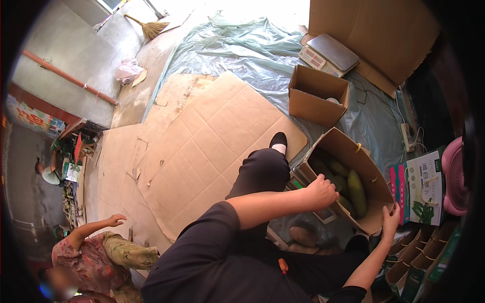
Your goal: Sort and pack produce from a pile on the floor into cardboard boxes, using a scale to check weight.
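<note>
A tilted, open cardboard box (pixel 333 146) stands in front of me on the right, over what looks like a scale with a green-lit display (pixel 297 184). Several long green gourd-like fruits (pixel 356 194) lie inside it. My left hand (pixel 322 193) is closed over the box's near left edge, fingers curled at the rim. At the near right corner, my right hand (pixel 389 221) grips the wall between thumb and fingers. Brownish oblong lumps (pixel 303 236) lie on the floor below the box, partly hidden by it and my legs.
Beyond stand another open carton (pixel 316 108) and a scale with a metal plate (pixel 333 53). Flattened cardboard (pixel 217 136) and plastic sheeting (pixel 227 50) cover the floor. On the right are a pink basin (pixel 454 174) and printed cartons (pixel 424 184); another person (pixel 91 262) is at lower left.
</note>
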Tool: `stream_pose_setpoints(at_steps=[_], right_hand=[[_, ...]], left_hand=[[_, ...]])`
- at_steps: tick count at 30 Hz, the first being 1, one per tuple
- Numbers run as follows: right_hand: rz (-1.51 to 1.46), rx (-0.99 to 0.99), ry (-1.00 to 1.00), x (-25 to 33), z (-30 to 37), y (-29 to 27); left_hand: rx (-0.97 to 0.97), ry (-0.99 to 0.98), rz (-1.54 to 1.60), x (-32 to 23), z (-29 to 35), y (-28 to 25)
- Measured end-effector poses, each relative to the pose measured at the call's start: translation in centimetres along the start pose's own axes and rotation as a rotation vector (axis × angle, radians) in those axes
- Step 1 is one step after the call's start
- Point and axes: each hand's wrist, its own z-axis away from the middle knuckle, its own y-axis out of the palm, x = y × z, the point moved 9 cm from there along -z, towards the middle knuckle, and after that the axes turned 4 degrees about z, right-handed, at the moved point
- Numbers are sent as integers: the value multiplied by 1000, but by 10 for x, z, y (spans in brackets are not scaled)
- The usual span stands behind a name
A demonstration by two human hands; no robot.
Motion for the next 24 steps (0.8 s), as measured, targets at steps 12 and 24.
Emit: stream_pose_setpoints(at_steps=[12,24], right_hand=[[135,79,-77,31,12,7],[127,69,4,47,24,7]], left_hand=[[-397,294,593,-12,14,-96],[-868,1120,1486,-59,121,-293]])
